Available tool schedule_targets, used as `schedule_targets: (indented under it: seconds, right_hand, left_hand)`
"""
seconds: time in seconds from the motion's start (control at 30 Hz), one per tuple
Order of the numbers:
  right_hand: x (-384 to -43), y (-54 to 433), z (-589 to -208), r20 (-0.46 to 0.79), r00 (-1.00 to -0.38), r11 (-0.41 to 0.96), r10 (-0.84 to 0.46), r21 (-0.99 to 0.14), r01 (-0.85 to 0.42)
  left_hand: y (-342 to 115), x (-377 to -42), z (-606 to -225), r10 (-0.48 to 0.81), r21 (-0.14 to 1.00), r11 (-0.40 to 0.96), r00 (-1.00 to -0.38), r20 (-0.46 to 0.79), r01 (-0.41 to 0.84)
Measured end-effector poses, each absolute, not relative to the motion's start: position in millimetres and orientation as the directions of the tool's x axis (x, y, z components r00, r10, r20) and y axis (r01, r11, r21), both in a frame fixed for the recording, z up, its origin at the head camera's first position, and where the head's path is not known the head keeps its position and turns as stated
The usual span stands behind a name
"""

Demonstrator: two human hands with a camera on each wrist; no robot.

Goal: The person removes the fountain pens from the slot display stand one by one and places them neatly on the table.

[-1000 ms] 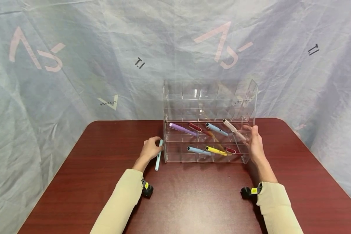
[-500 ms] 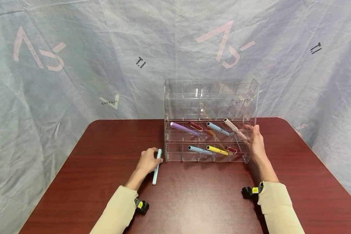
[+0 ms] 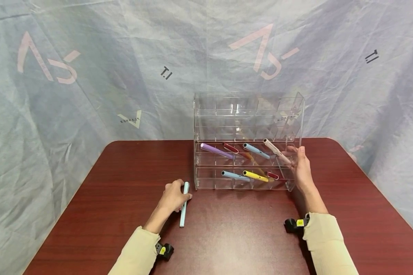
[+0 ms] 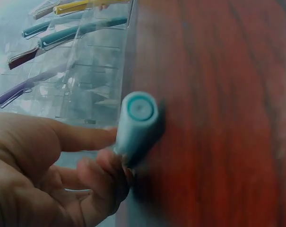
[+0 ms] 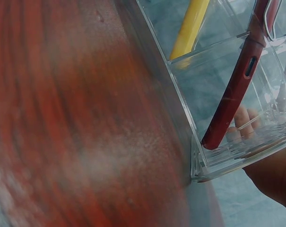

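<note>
My left hand (image 3: 173, 196) pinches a light blue pen (image 3: 182, 217) between thumb and fingers, just left of the clear acrylic pen rack (image 3: 194, 162). In the left wrist view the pen's round end (image 4: 141, 109) points toward the camera, low over the table. My right hand (image 3: 302, 170) holds the rack's right side; its fingers (image 5: 244, 124) show through the clear plastic. The middle tier bears a purple pen (image 3: 217, 151), a dark red pen (image 3: 230, 148), a blue pen (image 3: 256, 151) and a pale pink pen (image 3: 275, 150). Lower down lie a blue pen (image 3: 234, 176), a yellow pen (image 3: 256, 176) and a red pen (image 3: 272, 175).
The rack stands near the back of a reddish-brown wooden table (image 3: 241, 229). Behind it hangs a pale grey printed cloth (image 3: 141, 46). Bare tabletop lies in front of the rack and to both sides. Its upper tiers show no pens.
My left hand has moved with the light blue pen toward me and slightly left, away from the rack's left side. The right hand stays at the rack.
</note>
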State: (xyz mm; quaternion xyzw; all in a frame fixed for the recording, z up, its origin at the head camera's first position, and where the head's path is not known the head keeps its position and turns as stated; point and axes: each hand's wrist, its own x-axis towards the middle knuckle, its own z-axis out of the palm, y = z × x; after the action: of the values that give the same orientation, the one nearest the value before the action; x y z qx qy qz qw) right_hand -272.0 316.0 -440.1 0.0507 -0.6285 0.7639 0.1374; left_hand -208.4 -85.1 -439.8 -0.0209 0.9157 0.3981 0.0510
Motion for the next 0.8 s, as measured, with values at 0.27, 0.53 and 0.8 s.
schedule_targets:
  seconds: [0.27, 0.53, 0.8]
  right_hand:
    - [-272, 316, -439, 0.245, -0.959, -0.17, 0.144, -0.948, -0.268]
    - [-271, 316, -439, 0.238, -0.96, -0.147, 0.146, -0.955, -0.258]
    - [-270, 316, -438, 0.239, -0.96, -0.159, 0.143, -0.952, -0.261]
  left_hand:
    - [-90, -201, -419, -0.072, 0.66, 0.75, -0.997, 0.037, -0.029]
    - [-75, -190, -394, -0.199, 0.754, 0.645, -0.927, 0.319, 0.121]
    - [-44, -186, -401, -0.214, 0.96, 0.226, -0.953, 0.216, 0.167]
